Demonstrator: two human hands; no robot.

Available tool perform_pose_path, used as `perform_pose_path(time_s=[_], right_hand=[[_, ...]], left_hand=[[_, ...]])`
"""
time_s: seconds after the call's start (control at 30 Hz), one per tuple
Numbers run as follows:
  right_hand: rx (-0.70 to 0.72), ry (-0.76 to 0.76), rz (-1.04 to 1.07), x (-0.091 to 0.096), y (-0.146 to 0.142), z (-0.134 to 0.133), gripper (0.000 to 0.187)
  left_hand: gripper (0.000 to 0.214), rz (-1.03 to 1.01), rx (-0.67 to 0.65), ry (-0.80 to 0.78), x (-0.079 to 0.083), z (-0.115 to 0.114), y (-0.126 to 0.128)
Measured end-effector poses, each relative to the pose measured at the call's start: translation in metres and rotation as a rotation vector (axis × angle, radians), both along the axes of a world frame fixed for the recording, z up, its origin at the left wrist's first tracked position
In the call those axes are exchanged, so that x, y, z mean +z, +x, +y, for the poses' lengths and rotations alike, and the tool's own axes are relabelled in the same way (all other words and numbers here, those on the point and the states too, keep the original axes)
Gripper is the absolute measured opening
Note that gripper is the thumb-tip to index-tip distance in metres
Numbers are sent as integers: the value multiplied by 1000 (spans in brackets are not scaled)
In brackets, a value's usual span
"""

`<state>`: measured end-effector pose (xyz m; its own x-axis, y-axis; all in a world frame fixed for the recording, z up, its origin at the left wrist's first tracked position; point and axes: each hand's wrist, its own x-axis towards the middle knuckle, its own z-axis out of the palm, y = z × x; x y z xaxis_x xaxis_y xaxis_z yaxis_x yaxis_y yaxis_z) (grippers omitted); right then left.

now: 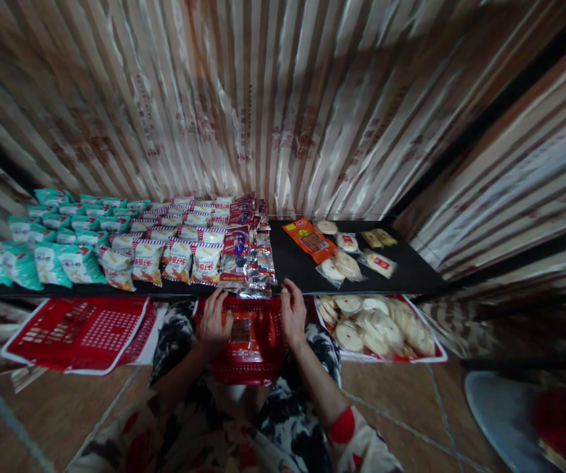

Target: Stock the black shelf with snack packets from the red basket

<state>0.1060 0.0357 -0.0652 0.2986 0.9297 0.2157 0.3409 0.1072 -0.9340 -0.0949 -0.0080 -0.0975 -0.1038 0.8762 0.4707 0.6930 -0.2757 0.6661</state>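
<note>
My left hand (215, 321) reaches into a red plastic basket (250, 364) on my lap, fingers curled on a small dark packet (240, 330) inside it. My right hand (293, 315) rests at the basket's right rim, just below the front edge of a black shelf (292, 263), fingers bent; what it holds, if anything, I cannot make out. A stack of clear-wrapped snack packets (259, 272) lies on the shelf directly above my hands.
Rows of green packets (50, 253), white-and-orange packets (174, 253) and an orange pack (309, 240) with round wrapped cakes (344, 263) lie on the shelf. A flat red basket (83, 328) sits left, a tray of round cakes (378, 328) right. Striped curtain behind.
</note>
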Motion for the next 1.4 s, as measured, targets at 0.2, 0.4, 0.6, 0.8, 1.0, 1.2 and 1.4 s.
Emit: perform_pose_path(time_s=[0.2, 0.4, 0.6, 0.8, 1.0, 1.2, 1.4], right_hand=[[5, -65, 56, -7, -3, -13, 44], [36, -134, 133, -14, -12, -23, 46], [108, -147, 169, -16, -22, -32, 43], [122, -107, 130, -16, -22, -28, 40], [105, -30, 52, -6, -23, -18, 39], [160, 13, -12, -5, -29, -17, 36], [289, 279, -389, 11, -41, -8, 32]], left_hand=[[30, -558, 277, -195, -3, 14, 5], [12, -1208, 375, -357, 17, 33, 14], [9, -1417, 447, -474, 30, 38, 24], [10, -1575, 442, -587, 39, 40, 22], [14, -1710, 435, -649, 47, 46, 20], [17, -1760, 441, -668, 47, 51, 20], [18, -1756, 439, -691, 46, 53, 19]])
